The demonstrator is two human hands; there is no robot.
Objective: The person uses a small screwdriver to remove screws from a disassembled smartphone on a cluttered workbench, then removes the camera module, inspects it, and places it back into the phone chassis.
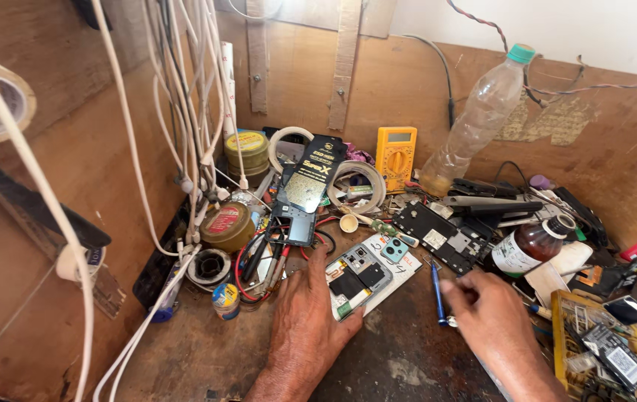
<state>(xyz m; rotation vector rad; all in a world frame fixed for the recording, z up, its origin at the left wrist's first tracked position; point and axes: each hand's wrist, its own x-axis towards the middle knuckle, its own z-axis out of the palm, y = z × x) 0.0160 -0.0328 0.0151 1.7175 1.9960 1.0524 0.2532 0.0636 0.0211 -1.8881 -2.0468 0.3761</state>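
Opened phone (358, 278) lies back-off on a white sheet, mid tabletop (408, 357), circuit board and camera module exposed. Left hand (305, 321) rests flat beside it, fingers spread, fingertips touching the phone's lower left edge and pinning it; not clamped on anything. Right hand (491, 313) is just right of a blue-handled screwdriver (437, 293), fingers curled loosely; looks to hold nothing, though whether something tiny sits under the fingertips I cannot tell. Hands are apart, with the screwdriver between them.

Handling, judged from looks: the phone is light, stiff and flat, but fragile with the cover gone (bare board, thin flex cables, lens glass). Best held by the outer frame edges, or pressed down at a corner as the left hand does, keeping off the board and cameras. Likely slides on the sheet if pushed sideways.

Around it: a second stripped black phone frame (443, 237) just behind to the right, a yellow multimeter (396, 154) against the back wall, an empty clear plastic bottle (478, 119) leaning there, a brown glass bottle (533, 246) on its side, a round flux tin (227, 225) on the left, and white cables (184, 112) hanging down the left wall.
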